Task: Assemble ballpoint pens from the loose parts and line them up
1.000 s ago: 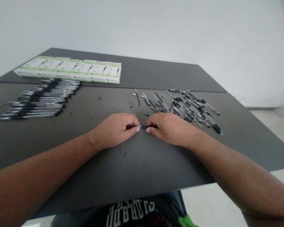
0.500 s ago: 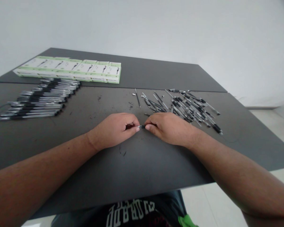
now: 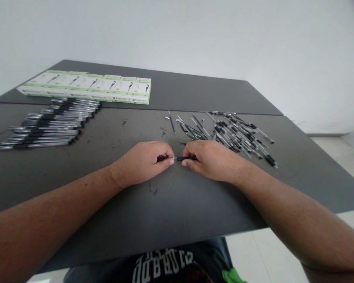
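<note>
A pen [image 3: 179, 158] with a black grip lies level between my two hands over the middle of the table. My left hand [image 3: 149, 159] pinches its pale tip end between thumb and forefinger. Around the black grip, the thumb and fingers of my right hand [image 3: 208, 159] are closed. Most of the pen's barrel is hidden inside the right hand. Just beyond the right hand lies a loose heap of pen barrels [image 3: 238, 133] with black grips. Beside that heap are thin refills and small metal parts [image 3: 193, 129].
On the left, many pens [image 3: 50, 122] lie side by side in a slanting row. Behind them stand several white and green boxes [image 3: 85, 86] on the rear table [image 3: 194, 90]. A seam separates it from the front table [image 3: 129, 122], whose near edge runs close to my body.
My right hand's fingertips have shifted slightly right along the pen, so more of the black grip shows. My left hand stays in place.
</note>
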`<action>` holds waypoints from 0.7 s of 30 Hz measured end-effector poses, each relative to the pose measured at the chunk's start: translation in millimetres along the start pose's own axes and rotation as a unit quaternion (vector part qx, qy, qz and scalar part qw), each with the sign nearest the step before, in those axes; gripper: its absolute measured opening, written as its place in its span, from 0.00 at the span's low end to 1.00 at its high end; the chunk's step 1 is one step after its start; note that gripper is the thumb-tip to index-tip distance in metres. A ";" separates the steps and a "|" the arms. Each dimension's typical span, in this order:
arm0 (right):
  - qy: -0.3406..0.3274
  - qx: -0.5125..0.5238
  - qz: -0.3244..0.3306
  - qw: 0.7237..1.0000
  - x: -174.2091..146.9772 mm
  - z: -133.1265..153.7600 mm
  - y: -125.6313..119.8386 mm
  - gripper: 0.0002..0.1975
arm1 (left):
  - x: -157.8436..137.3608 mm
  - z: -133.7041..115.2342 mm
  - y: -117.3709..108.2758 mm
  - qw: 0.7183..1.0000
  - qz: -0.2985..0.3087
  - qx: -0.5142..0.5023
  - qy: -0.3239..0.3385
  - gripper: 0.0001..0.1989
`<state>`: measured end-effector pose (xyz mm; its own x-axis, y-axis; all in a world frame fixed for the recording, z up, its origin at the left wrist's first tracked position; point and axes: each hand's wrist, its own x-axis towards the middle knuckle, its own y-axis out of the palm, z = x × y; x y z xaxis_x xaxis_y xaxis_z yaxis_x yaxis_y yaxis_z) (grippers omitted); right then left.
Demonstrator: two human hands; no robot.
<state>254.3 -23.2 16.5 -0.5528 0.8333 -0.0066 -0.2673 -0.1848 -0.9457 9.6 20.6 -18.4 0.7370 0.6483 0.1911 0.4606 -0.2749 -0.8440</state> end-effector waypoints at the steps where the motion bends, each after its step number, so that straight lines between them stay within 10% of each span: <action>1: -0.006 -0.011 0.009 1.000 0.0 0.2 -0.3 0.09 | 0.0 -0.3 -0.1 1.000 0.002 0.001 -0.001 0.09; 21: -0.003 0.000 0.006 1.000 0.0 0.8 -0.2 0.08 | 0.2 0.4 -0.1 1.000 0.005 -0.004 -0.009 0.09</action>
<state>253.8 -23.6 17.0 -0.5601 0.8283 -0.0157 -0.2610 -0.1945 -0.9455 9.5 20.9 -18.5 0.7329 0.6579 0.1733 0.4573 -0.2878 -0.8415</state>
